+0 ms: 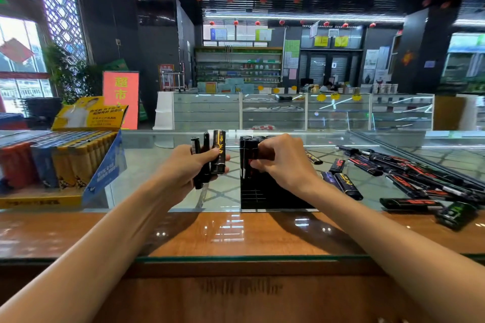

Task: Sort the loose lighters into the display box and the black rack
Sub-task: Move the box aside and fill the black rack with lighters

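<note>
My left hand (pixel 187 165) grips a bunch of three black lighters (pixel 219 151) upright above the glass counter, one with a gold design. Just to its right stands the black rack (pixel 258 195), with several black lighters standing in its far rows. My right hand (pixel 282 158) is over the rack's top and pinches a black lighter with red print (pixel 249 158) at one of the slots. Loose black lighters (pixel 409 178) lie scattered on the glass to the right. The yellow and blue display box (pixel 103 173) at the left holds rows of red, blue and yellow lighters.
The glass counter (pixel 147 165) has a polished wooden ledge (pixel 236 233) along its near edge. A green-print lighter (pixel 455 215) lies at the ledge's right end. Shop shelves and glass cabinets stand far behind.
</note>
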`<state>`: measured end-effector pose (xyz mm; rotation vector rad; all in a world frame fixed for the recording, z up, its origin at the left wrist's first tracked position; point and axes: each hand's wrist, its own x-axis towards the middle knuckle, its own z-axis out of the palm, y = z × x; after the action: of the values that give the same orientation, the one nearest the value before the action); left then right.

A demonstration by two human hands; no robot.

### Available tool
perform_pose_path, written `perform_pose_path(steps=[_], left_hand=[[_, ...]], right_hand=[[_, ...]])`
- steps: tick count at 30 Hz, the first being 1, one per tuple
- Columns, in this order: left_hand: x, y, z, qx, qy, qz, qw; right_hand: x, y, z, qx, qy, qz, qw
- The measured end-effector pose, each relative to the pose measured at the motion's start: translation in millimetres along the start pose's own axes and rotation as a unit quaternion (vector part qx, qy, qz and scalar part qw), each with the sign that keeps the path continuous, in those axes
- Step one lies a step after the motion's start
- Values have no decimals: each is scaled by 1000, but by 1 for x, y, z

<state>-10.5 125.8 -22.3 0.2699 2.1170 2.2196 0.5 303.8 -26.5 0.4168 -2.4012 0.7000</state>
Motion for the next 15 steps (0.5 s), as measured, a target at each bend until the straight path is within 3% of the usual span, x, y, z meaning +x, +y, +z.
perform_pose_path(steps=[15], left_hand=[[-2,-6,-3,28,-57,47,997]], right_hand=[[-3,-4,12,12,-4,7,1000]])
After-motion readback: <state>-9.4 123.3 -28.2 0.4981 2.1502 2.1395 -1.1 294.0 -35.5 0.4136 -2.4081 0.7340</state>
